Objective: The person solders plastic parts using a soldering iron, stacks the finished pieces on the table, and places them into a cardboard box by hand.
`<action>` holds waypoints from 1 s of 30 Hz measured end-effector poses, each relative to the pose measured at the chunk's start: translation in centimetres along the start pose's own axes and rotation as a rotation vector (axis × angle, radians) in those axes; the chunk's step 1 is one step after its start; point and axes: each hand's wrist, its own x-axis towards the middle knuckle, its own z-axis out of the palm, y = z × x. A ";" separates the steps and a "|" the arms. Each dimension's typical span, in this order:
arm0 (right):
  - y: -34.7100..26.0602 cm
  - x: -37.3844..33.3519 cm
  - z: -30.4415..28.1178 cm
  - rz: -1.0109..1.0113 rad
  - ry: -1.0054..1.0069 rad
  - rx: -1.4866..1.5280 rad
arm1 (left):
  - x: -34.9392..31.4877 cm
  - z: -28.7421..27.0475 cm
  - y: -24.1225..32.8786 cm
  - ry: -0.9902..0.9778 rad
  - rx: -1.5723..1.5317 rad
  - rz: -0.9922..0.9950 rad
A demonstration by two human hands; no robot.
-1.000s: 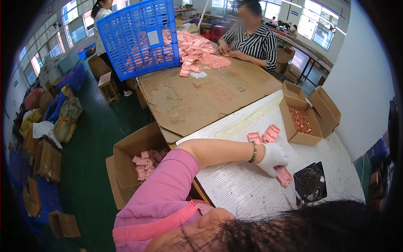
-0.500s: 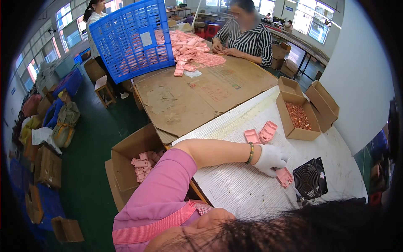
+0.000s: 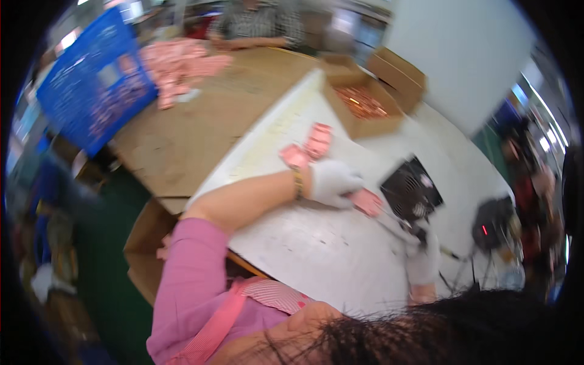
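Observation:
My left hand (image 3: 333,184), in a white glove with a beaded bracelet at the wrist, is closed on the end of a small pink plastic tray-like part (image 3: 367,202) just above the white tabletop. My right hand (image 3: 423,255), also gloved in white, has come in at the lower right beside a square black fan (image 3: 413,190). Motion blurs its fingers, and something dark and a pale streak show by them; what these are I cannot make out. Behind my left wrist, two more pink parts (image 3: 317,141) lie on the table.
A cardboard box (image 3: 378,126) of small copper-coloured pieces stands at the back. Further left are a cardboard-covered table (image 3: 201,125), a heap of pink parts (image 3: 182,61) and a blue crate (image 3: 97,79). A co-worker in stripes sits across. A black device (image 3: 494,222) with a red light stands right.
The view has swung right, so everything sits further left and blurs. My right hand and the black device have come into view. My left hand still holds the pink part.

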 end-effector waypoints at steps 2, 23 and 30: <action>0.1 0.8 -2.0 0.215 -0.045 0.159 | -0.2 -0.7 0.3 0.049 -0.018 0.017; -1.4 -0.4 -0.3 0.107 0.158 -0.238 | 1.4 -0.5 1.8 0.069 0.009 0.195; -1.2 -0.3 -0.3 0.107 0.166 -0.245 | 1.5 -0.5 1.8 0.076 0.015 0.201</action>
